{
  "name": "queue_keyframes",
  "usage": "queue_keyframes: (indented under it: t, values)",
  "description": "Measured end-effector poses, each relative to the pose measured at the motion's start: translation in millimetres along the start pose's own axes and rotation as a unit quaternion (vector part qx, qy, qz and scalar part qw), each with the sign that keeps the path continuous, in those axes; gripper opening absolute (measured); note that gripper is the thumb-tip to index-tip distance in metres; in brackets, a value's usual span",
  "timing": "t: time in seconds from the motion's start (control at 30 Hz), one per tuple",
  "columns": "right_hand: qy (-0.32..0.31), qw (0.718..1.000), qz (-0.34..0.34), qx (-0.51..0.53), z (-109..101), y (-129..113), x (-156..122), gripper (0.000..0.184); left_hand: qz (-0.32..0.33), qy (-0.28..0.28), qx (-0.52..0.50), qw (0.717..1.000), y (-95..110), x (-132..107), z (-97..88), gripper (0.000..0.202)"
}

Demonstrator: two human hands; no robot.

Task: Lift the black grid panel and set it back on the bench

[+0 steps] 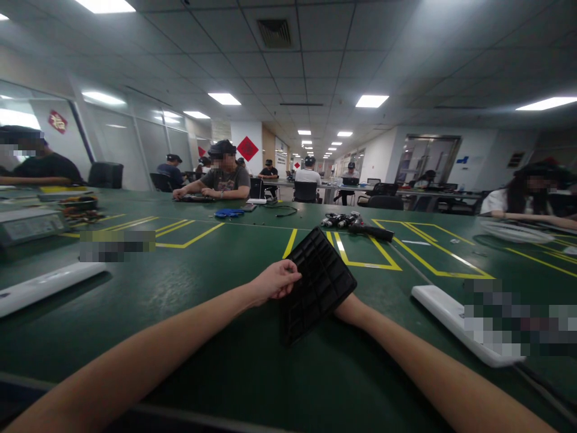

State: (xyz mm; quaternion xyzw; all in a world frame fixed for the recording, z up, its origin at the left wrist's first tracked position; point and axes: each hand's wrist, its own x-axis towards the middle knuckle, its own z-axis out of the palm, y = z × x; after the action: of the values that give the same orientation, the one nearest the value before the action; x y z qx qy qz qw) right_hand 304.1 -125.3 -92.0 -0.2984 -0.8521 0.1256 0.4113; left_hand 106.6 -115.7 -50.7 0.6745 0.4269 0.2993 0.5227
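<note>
Left hand point(278, 280): thumb and fingers drawn together before the left side of the black compartmented tray point(322, 279); could not tell whether the pinch held anything. Tray stood tilted between the hands. Right hand point(349, 310) sat behind its lower right edge, fingers hidden, closure undetermined. Beyond the grip, a dark-handled object point(372, 232) lay on the green table point(202, 361); right of it, a white strip point(444, 313).
</note>
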Motion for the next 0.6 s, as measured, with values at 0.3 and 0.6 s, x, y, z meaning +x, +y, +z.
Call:
queue_keyframes:
  t: [0.3,0.6]
  values:
    - [-0.022,1.000,-0.009,-0.019,-8.2,-6.0,-1.8,0.045,0.152,0.099,0.285,0.941,2.2,-4.6,-0.3,0.025]
    - [-0.004,1.000,-0.007,-0.010,-13.9,-5.6,-1.8,0.039,0.150,0.050,0.261,0.952,12.8,-1.4,-0.7,0.011]
